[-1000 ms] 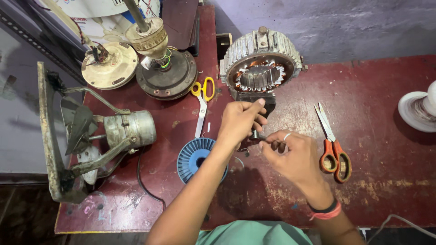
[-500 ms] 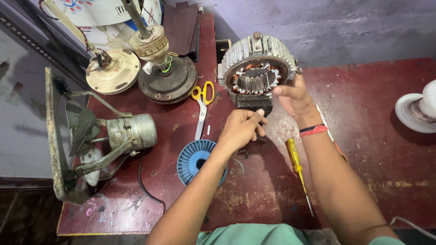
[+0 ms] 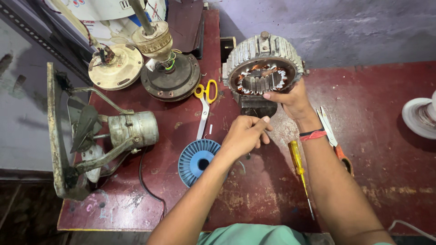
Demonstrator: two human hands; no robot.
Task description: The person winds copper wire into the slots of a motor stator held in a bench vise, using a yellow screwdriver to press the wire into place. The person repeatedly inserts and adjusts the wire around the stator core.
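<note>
Overhead view down onto a worn red workbench (image 3: pixel 372 149) set against a grey wall. Near the middle back, a round grey motor stator (image 3: pixel 264 63) standing on its edge on a dark block, open face toward the camera, copper windings ringed inside. Right hand (image 3: pixel 294 100) curled around the stator's lower right rim, thumb laid along the front edge, fingers wrapped behind; red and black bands on that wrist. Left hand (image 3: pixel 245 135) just below the stator, not touching it, loosely closed into a half fist with fingertips pinched together; impossible to tell whether anything small is held inside.

Close under the left wrist, a blue ribbed plastic spool (image 3: pixel 196 159) lying flat. Just above it, yellow-handled scissors (image 3: pixel 205 104), blades pointing toward the near edge. Between the two forearms, a yellow-handled screwdriver (image 3: pixel 299 174), tip toward the near edge. Beside the right forearm, partly hidden by it, orange-handled scissors (image 3: pixel 334 136).

Toward the far left corner, a dark round fan motor (image 3: pixel 170 77) with an upright shaft and coloured wires, and next to it a cream disc-shaped cover (image 3: pixel 116 67). Along the left edge, a rusty exhaust fan (image 3: pixel 95 134) lying on its side, frame, blades and grey motor body all showing, black cable trailing off it. At the far right edge, a white round object (image 3: pixel 420 118), cut off by the frame.
</note>
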